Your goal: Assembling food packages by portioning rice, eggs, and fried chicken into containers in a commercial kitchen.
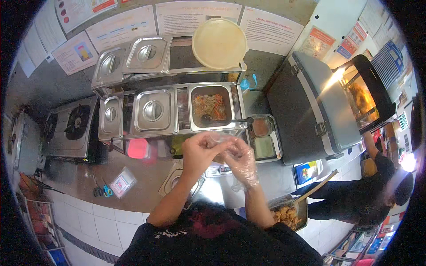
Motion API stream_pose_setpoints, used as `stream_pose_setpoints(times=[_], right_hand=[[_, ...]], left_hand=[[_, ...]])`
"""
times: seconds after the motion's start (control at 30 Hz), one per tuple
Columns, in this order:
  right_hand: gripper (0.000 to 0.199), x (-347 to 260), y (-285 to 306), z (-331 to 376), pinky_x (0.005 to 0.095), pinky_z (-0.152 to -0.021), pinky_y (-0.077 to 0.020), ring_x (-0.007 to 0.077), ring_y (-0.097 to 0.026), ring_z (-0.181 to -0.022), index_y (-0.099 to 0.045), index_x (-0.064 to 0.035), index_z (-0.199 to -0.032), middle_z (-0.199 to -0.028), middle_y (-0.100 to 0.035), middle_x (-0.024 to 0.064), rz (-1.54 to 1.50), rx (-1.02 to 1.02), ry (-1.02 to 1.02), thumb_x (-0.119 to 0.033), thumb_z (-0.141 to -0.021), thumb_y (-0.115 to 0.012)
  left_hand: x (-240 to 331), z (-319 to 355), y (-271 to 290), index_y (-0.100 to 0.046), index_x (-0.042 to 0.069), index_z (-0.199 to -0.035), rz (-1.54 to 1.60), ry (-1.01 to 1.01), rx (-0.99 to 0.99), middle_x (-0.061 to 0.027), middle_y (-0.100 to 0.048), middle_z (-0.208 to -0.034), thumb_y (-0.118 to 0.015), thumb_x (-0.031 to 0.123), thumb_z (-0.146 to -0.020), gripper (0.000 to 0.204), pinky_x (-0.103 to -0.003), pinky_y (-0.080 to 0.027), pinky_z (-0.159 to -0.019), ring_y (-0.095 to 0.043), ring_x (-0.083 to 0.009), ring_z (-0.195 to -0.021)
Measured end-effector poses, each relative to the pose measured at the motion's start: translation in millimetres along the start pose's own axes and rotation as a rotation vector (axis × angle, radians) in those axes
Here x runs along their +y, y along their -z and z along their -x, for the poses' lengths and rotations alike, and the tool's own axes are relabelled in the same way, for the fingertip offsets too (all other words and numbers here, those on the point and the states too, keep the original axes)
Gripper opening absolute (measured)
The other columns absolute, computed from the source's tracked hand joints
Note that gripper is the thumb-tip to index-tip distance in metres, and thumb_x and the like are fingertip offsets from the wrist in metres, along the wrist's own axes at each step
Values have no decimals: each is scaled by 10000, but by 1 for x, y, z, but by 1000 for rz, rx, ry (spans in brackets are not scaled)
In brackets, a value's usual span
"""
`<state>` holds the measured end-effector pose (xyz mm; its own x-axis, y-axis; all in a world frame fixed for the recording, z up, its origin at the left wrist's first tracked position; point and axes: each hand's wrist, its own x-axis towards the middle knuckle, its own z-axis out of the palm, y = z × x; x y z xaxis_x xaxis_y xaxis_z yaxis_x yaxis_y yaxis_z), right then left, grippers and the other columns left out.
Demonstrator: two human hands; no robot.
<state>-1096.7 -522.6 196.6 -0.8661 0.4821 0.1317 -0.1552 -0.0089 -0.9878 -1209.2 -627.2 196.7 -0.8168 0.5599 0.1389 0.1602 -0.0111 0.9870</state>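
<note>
At the far left a gas burner [73,126] sat on the counter [146,186]. Nearer the person lay blue-handled scissors [104,190] and, just beside them, a small clear packet [123,181]. Behind these stood a two-tier rack of steel pans, most under lids [153,111]; one open pan [212,107] held a chopped orange and green mix with a dark ladle [222,119] resting in it.

At the middle, the left hand [199,150] was bare, its fingers curled and pinched on the thin clear plastic glove [242,164] at the fingertips of the other hand. The right hand [239,160] was inside that glove, fingers loosely bent; whether it gripped anything beyond the glove film could not be told. Both hands met above the counter, just in front of the open pan, with a loose steel lid [175,181] lying below the left wrist.

To the right sat a small tray of two sauces [262,137], then a large grey insulated box [306,111]. Near the right forearm a tray of fried pieces [288,215] showed at the counter's edge. Further right, another person in dark clothes [368,195] bent forward.
</note>
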Motion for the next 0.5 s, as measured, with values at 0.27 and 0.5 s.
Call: stream_pose_setpoints(times=[0.27, 0.5], right_hand=[[240, 11, 4, 21, 276, -847, -551, 117, -664, -946, -607, 44, -1165, -1039, -714, 99, -95, 118, -118, -27, -940, -650], [200, 0, -4, 26, 318, -830, -584, 157, -688, -909, -604, 54, -1129, -1003, -721, 123, -227, 111, -112, -17, -945, -639]], left_hand=[[-10, 31, 25, -526, -24, -1228, 379, 124, -95, -154, -648, -1181, -776, 21, -832, 470, -278, -568, -830, -664, -154, -965], [-12, 52, 56, -578, 25, -1216, -102, -79, 248, -100, -654, -1201, -657, -74, -807, 429, -297, -541, -876, -641, -196, -1052]])
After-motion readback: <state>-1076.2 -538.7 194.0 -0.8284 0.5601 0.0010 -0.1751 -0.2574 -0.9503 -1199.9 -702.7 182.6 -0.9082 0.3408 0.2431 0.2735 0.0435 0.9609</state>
